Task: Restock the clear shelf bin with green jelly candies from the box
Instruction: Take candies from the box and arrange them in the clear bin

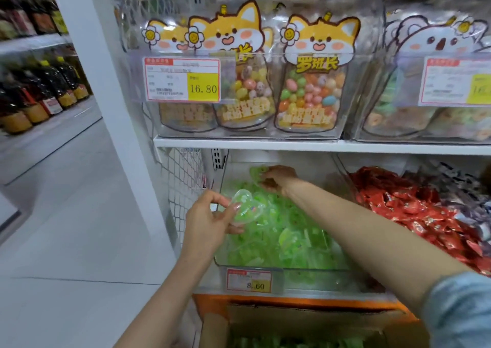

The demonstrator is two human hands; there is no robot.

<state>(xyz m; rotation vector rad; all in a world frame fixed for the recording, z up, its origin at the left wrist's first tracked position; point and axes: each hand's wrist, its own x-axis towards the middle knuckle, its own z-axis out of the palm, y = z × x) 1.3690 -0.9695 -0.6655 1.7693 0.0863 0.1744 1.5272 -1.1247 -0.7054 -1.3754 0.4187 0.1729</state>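
Note:
The clear shelf bin [281,267] on the lower shelf holds a heap of green jelly candies [297,238]. My left hand [210,222] pinches one heart-shaped green jelly cup [245,209] over the bin's left side. My right hand [276,179] reaches deep into the back of the bin and grips several green jelly candies [256,173]. The cardboard box [292,326] stands below the shelf at the bottom of the view, with green candies [279,342] showing inside.
A price tag reading 8.60 [252,281] hangs on the bin's front. Red candy packets [414,207] fill the bin to the right. Above, clear bins hold cartoon-fox candy bags [310,82]. A white pillar [111,82] and an aisle floor [66,188] lie left.

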